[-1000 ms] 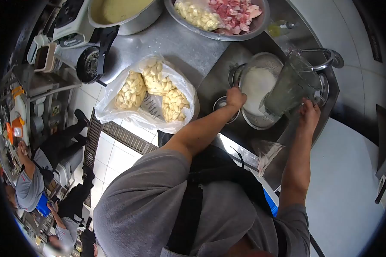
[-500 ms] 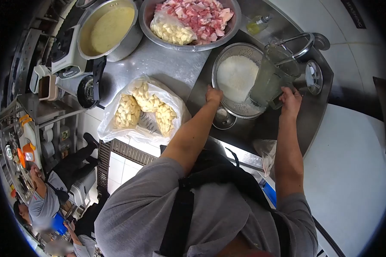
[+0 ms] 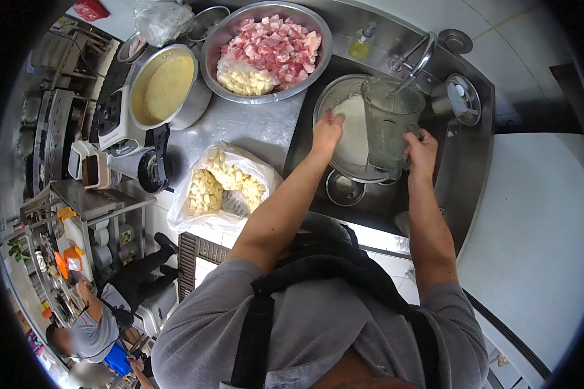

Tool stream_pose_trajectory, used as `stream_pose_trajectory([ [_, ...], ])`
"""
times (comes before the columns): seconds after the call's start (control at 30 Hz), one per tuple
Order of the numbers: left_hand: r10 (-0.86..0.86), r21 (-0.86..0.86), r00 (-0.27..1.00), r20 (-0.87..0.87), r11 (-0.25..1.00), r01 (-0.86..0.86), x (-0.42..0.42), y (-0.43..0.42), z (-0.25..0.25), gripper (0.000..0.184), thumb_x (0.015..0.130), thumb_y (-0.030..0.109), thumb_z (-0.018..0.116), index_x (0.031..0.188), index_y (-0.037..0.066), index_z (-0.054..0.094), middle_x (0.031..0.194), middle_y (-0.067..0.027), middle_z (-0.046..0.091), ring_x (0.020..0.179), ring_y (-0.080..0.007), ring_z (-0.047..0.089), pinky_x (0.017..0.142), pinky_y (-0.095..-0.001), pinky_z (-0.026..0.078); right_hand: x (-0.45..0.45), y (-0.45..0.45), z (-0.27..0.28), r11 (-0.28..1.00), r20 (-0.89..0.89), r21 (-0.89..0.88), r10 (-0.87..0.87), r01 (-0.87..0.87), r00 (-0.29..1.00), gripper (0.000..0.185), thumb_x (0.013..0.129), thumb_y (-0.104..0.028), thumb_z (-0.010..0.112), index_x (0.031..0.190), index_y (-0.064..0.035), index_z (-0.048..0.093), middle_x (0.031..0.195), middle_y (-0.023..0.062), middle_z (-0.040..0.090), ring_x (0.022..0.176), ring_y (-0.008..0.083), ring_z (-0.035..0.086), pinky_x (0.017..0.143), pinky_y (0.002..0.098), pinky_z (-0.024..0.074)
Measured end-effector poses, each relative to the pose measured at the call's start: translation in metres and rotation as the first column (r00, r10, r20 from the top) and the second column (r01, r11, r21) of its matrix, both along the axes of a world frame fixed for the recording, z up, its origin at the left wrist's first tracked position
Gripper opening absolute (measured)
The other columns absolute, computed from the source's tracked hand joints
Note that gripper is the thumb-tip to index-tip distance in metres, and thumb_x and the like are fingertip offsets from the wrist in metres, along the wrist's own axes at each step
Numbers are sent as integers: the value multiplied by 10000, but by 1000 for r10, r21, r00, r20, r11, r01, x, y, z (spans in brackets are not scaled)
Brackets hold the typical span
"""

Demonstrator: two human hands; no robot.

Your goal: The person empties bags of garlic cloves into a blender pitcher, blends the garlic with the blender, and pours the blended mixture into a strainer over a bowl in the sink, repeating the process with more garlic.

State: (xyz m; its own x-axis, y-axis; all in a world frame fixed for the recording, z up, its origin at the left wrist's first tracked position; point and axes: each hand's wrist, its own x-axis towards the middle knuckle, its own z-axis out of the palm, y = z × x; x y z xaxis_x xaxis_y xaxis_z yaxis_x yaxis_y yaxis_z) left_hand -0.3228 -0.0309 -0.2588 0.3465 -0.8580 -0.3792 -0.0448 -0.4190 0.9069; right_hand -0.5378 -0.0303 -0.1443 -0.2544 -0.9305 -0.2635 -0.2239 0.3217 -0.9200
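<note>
In the sink, a wide metal bowl (image 3: 324, 97) holds something white, perhaps grains in cloudy liquid. My left hand (image 3: 328, 133) is at the bowl's left rim, fingers bent inward; what they grip is too small to make out. My right hand (image 3: 421, 150) is closed round the handle of a clear blender jug (image 3: 389, 123). The jug leans over the right part of the bowl, below the curved faucet (image 3: 425, 55). A small metal bowl (image 3: 345, 188) sits just below the large one.
Left of the sink are a bag of peeled garlic (image 3: 204, 191), a basin of cut meat (image 3: 276, 48), a pot of yellowish liquid (image 3: 165, 91) and a black pan (image 3: 151, 172). Soap bottle (image 3: 361, 44) stands behind. Two co-workers are at lower left.
The view has shifted, so the counter items appear further right. The jug now stands more upright under the faucet. My left hand has moved up along the bowl's rim.
</note>
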Motion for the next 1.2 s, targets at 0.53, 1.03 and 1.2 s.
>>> stream_pose_trajectory([
  [0.53,-311,-16,937,159,948,318,-33,-69,104,394,766,-16,475,1144,-43,583,1045,-221,637,657,-328,685,483,-345,585,6,15,-72,971,-170,-38,228,-238,959,301,668,-206,764,731,5,559,674,119,604,621,181,558,596,334,435],
  [1.03,-291,137,942,-164,939,314,-23,-80,114,388,727,-62,483,1102,-48,581,882,-137,601,659,-242,600,415,-359,539,-44,-6,-61,978,175,-180,-78,110,982,341,831,-256,673,1044,7,635,929,130,679,861,206,637,814,309,471],
  [1.2,-348,173,936,-55,920,353,-24,-76,100,370,813,35,480,1163,-61,554,923,-180,625,594,-282,632,402,-362,532,-70,-103,-86,977,-253,-210,-29,-25,967,417,840,-308,644,1111,8,617,1013,154,668,944,272,632,862,337,458],
])
